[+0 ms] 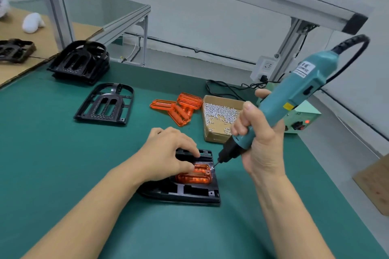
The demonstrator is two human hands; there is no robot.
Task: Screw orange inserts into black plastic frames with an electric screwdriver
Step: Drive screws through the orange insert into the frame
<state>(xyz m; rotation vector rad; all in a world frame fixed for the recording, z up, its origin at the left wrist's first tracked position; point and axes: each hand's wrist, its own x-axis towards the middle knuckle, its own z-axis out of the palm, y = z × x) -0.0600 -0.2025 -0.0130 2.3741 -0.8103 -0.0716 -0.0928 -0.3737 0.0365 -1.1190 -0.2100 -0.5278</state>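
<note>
Green mat [63,153]; left hand [166,153] fingers pressing orange insert [194,176]; right hand [259,139] gripping screwdriver [294,92].

I count one electric screwdriver [294,99], one open box of screws [221,115], and one orange insert [194,175] seated in a black frame [189,192]. Another frame [106,104] lies alone, beside a stack [81,62]. Loose inserts [179,108]: perhaps three or four, overlapping.
</note>
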